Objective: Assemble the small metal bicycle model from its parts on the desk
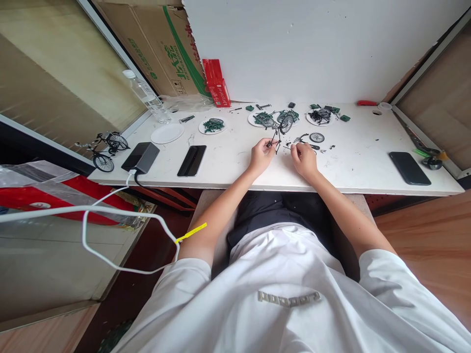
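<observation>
Model bicycle: the partly built model bicycle [279,135] is in front of the person, above the white table [228,169], between the two hands and nearer the left.
Long axis: slanted, from the left fingertips up toward 1 o'clock, where its spoked wheel [286,124] points; thin dark parts stick out at the lower end, toward 6 o'clock.
Left hand [262,156]: thumb and fingers pressed together, pinching the frame's lower end.
Right hand [304,161]: fingers curled inward, just beside the frame at its 4 o'clock; whether the fingertips pinch a small part, I cannot tell.
Loose wheel [317,138]: lies flat at the right hand's 1 o'clock.
Plates: a plate of green parts [201,128] sits toward the bicycle's 10 o'clock; a plate of dark parts [309,118] toward 2 o'clock.
Second bicycle [103,163]: stands well apart, toward 9 o'clock, beside a dark box [140,158].
Phones: left phone [192,161] at the left hand's 9 o'clock, right phone [409,168] at the right hand's 3 o'clock.
</observation>
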Demonstrator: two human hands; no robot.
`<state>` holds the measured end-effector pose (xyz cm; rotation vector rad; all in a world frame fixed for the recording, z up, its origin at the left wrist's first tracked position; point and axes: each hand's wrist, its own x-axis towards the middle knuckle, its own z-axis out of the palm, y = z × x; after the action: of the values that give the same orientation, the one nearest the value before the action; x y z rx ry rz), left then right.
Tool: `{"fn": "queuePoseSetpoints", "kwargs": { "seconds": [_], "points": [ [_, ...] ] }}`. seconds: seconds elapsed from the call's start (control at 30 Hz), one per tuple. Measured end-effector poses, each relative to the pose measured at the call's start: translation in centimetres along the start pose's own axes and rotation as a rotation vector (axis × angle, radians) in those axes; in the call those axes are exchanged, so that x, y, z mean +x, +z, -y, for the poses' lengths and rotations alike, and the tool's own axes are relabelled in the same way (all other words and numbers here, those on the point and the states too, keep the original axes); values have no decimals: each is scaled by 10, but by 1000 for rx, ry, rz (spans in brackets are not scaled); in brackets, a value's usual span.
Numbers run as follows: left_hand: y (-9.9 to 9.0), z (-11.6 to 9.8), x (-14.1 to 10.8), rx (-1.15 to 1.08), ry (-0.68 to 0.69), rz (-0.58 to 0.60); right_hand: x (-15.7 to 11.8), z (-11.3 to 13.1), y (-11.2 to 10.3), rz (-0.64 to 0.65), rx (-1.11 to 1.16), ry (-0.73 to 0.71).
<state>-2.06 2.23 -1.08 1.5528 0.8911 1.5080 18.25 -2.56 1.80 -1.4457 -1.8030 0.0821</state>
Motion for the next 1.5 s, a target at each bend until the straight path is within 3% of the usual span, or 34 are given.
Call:
{"fn": "queuePoseSetpoints", "kwargs": {
  "seconds": [0.27,0.47,0.63,1.17,1.5],
  "points": [
    [0,0,-1,18,-5,-9,0,-2,0,-31,23,9],
    [-2,1,1,45,-3,-8,1,-8,2,-134,164,34],
    [-4,-1,1,141,-6,-26,0,-11,4,-95,330,52],
    [-5,-19,-4,133,14,-57,-3,1,-5,9,174,18],
    [-5,-16,-3,122,8,-39,-3,-1,-3,37,194,-18]
  ]
}}
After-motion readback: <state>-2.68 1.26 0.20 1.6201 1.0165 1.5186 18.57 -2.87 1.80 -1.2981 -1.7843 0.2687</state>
